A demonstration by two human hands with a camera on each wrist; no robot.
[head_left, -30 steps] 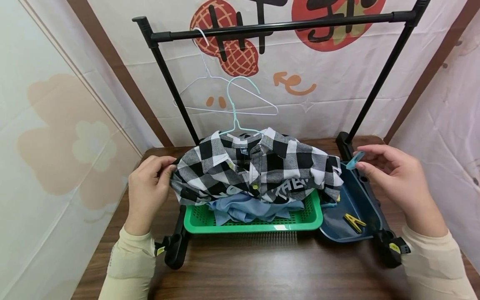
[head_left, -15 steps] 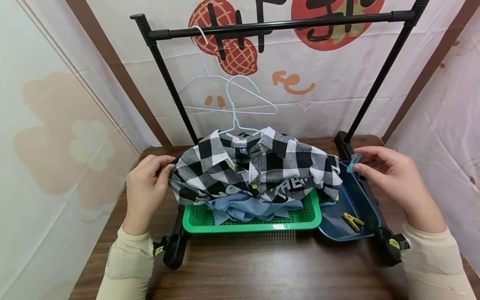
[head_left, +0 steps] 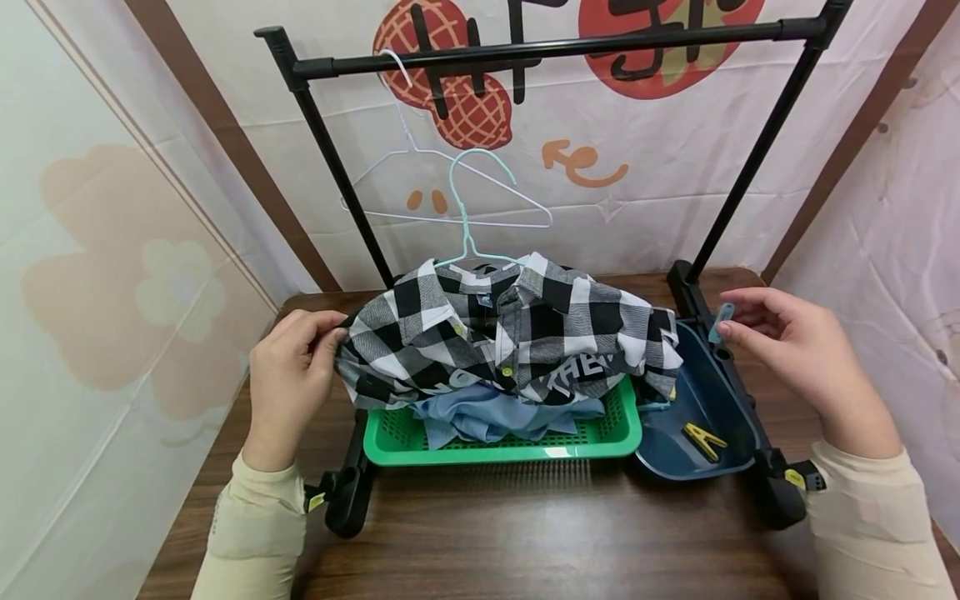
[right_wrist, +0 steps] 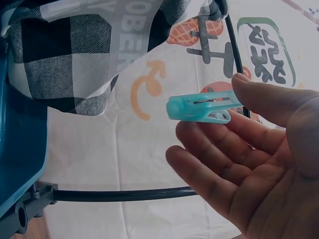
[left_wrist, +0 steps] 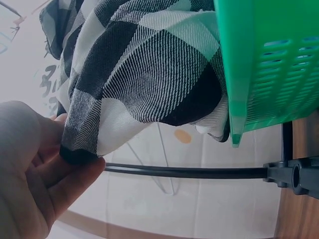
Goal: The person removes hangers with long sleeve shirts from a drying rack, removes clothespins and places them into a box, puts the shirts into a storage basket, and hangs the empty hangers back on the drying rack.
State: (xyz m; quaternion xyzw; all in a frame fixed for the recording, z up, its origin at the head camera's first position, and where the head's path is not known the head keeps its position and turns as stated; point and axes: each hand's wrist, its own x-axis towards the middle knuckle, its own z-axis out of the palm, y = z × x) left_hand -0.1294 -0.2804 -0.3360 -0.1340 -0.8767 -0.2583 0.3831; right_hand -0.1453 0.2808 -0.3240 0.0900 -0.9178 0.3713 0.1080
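A black-and-white checked shirt (head_left: 502,333) lies over the green basket (head_left: 502,454), with a mint-green hanger (head_left: 467,217) in its collar. My left hand (head_left: 292,379) pinches the shirt's edge at the left; the left wrist view shows thumb and fingers on the dark corner of the cloth. On the other side my right hand (head_left: 806,354) holds a light-blue clothespin (right_wrist: 199,105) between thumb and fingers, apart from the shirt's right sleeve. Light-blue cloth (head_left: 502,415) shows in the basket below the shirt.
A dark blue tray (head_left: 738,429) beside the basket holds a yellow clothespin (head_left: 703,441). The black rack (head_left: 555,52) rises behind, with a white hanger (head_left: 450,218) on its bar. Its feet (head_left: 347,504) stand on the wooden table (head_left: 540,542).
My right hand has moved slightly outward, away from the shirt, with the clothespin turned more upright in its fingers. The left hand stays pinched on the cloth.
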